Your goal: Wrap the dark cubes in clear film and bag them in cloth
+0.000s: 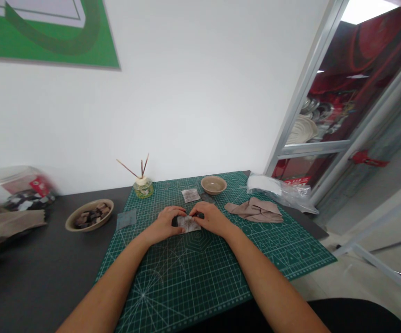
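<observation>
A small pale square sheet with grey-brown mottling lies on the green cutting mat. My left hand holds its left side, the thumb at the near edge and the fingers curled at the far edge. At its far right edge my right hand pinches with thumb and index finger. Both sets of fingertips nearly meet, and whether something tiny sits between them I cannot make out. Just beyond the hands is a second mottled square, with a dark greyish piece beside it.
A shallow beige bowl and a reed diffuser stand towards the wall. On the right are a crumpled brown cloth and a clear plastic bag. Leftward lie a grey-blue square and a bowl of dark brown chunks.
</observation>
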A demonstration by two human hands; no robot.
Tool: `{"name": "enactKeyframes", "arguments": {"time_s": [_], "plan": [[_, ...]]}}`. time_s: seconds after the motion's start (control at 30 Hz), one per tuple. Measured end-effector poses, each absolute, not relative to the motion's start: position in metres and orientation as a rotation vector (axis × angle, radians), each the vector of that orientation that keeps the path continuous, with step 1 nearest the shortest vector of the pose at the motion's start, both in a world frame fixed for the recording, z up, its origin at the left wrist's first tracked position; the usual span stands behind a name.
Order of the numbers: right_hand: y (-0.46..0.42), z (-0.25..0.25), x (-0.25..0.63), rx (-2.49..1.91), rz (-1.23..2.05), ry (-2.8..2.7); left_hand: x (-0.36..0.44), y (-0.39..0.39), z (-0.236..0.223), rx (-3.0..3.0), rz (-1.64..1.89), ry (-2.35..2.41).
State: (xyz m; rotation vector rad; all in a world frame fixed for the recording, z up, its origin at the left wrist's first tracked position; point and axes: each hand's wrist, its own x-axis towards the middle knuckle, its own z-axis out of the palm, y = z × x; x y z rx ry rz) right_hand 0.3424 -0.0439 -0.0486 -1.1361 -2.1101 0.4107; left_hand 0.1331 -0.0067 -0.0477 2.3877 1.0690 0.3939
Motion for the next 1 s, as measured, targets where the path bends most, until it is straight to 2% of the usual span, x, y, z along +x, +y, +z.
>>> {"name": "enactKeyframes", "arguments": {"time_s": [0.1,0.43,1.0], "plan": [[-0.044,-0.049,0.333,-1.101,0.467,-2.09,0.133,-0.006,-0.049,2.404,0.398,1.052],[-0.044,-0.043,0.348,-1.235,0.367,-2.192,0.132,-0.005,-0.05,2.4,0.404,1.046],[-0.041,-0.052,0.342,-1.089,0.352,-2.273,0.132,-0.006,-0.049,2.406,0.423,1.044]]}}
